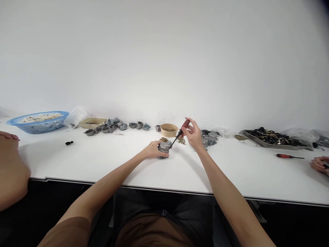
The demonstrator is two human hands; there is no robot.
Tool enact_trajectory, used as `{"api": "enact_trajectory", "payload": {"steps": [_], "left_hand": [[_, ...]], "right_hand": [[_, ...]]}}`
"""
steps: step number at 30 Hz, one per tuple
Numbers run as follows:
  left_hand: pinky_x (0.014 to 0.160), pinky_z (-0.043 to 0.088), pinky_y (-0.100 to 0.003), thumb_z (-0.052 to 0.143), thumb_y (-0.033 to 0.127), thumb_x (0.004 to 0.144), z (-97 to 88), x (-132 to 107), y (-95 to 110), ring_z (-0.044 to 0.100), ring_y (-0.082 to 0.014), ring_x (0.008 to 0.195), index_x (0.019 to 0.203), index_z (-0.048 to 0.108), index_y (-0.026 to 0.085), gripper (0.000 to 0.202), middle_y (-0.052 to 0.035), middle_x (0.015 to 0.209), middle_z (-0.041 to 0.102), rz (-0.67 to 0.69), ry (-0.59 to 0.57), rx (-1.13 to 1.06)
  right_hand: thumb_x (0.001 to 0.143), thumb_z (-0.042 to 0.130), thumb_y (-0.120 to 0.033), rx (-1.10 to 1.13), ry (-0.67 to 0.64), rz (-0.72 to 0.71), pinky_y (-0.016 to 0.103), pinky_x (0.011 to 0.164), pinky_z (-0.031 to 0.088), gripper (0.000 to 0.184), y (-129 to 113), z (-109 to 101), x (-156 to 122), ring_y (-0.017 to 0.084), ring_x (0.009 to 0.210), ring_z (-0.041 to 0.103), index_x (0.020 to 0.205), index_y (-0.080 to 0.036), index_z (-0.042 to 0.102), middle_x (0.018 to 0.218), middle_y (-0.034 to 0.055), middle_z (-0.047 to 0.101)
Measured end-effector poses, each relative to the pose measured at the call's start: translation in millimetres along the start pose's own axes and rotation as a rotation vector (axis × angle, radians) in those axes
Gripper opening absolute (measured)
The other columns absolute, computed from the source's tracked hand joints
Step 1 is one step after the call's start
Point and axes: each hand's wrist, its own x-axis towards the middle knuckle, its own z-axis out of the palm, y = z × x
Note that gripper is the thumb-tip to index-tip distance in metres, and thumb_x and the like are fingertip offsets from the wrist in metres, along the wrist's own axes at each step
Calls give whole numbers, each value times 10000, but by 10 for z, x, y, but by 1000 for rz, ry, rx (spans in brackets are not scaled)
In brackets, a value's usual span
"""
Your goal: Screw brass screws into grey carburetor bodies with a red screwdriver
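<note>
My left hand [153, 150] is closed around a small grey metal housing [164, 147] that rests on the white table [108, 161]. My right hand [193, 134] grips a red-handled screwdriver [181, 132]; its dark shaft slants down to the left and its tip meets the top of the housing. Small brass screws [181, 141] lie scattered just behind the housing. A tan bowl [169, 130] with more screws stands right behind them.
Grey housings [113, 125] line the back edge, more [209, 139] sit by my right hand. A blue basket [38, 120] and clear tub [75, 116] stand far left. A metal tray [272, 139] of dark parts and a spare screwdriver [289, 156] lie right. Other people's arms [11, 164] and hand [320, 164] flank me.
</note>
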Motion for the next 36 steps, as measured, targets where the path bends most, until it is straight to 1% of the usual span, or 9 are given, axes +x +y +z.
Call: {"api": "enact_trajectory", "payload": {"steps": [5, 16, 20, 22, 26, 28, 30, 32, 36], "left_hand": [[831, 550, -396, 839, 607, 621, 12, 5, -29, 677, -277, 961, 1198, 688, 195, 725, -78, 1043, 731, 10, -7, -10], [768, 534, -343, 844, 584, 621, 6, -12, 32, 678, -259, 911, 1188, 696, 194, 704, -69, 1015, 739, 5, -4, 6], [794, 538, -344, 837, 592, 619, 24, -40, 70, 672, -279, 963, 1219, 691, 201, 731, -75, 1039, 736, 2, 30, 71], [826, 540, -349, 833, 606, 612, 53, -58, 95, 661, -298, 1018, 1226, 691, 212, 744, -78, 1061, 732, -5, 61, 122], [911, 527, -382, 812, 640, 620, 115, -86, 145, 618, -340, 1131, 1221, 695, 223, 741, -84, 1111, 722, -22, 111, 213], [938, 519, -396, 801, 647, 632, 128, -94, 161, 598, -355, 1168, 1224, 696, 225, 734, -85, 1115, 721, -39, 123, 237], [946, 517, -399, 794, 650, 641, 129, -99, 170, 582, -364, 1194, 1232, 695, 231, 731, -83, 1106, 725, -57, 131, 251], [941, 520, -397, 790, 653, 644, 126, -101, 171, 575, -368, 1204, 1238, 693, 236, 732, -81, 1100, 728, -68, 135, 257], [942, 523, -410, 797, 631, 647, 143, -98, 169, 600, -363, 1171, 1214, 700, 230, 702, -81, 1107, 731, -49, 151, 281]], "right_hand": [[853, 672, -553, 46, 23, -25, 346, 612, 585, 681, 19, -15, 12, 159, 575, 643, 1411, -274, 400, 891, 20, 632], [835, 710, -537, 79, -13, -47, 345, 576, 599, 656, 58, 6, 5, 156, 561, 643, 1393, -297, 461, 911, 28, 657], [839, 721, -493, 77, -22, -54, 323, 568, 587, 617, 41, -5, 6, 145, 561, 629, 1376, -291, 495, 864, 10, 642], [844, 720, -471, 85, -52, -78, 308, 568, 578, 610, 19, -26, 5, 166, 637, 653, 1381, -282, 502, 871, 21, 649], [852, 711, -453, 151, -163, -123, 370, 725, 609, 628, -12, -79, 11, 232, 888, 700, 1409, -271, 483, 1077, 90, 675], [834, 735, -442, 144, -148, -133, 407, 807, 607, 616, -11, -92, 22, 224, 894, 693, 1380, -270, 508, 1060, 80, 672], [796, 779, -426, 102, -76, -153, 402, 826, 604, 576, -4, -95, 32, 208, 871, 675, 1307, -271, 563, 967, 47, 658], [784, 791, -426, 88, -50, -171, 397, 846, 598, 542, -1, -91, 38, 206, 890, 669, 1263, -274, 589, 965, 43, 648], [815, 751, -464, 179, -171, -154, 439, 874, 591, 604, -8, -78, 35, 229, 929, 692, 1347, -278, 531, 1110, 89, 658]]}}
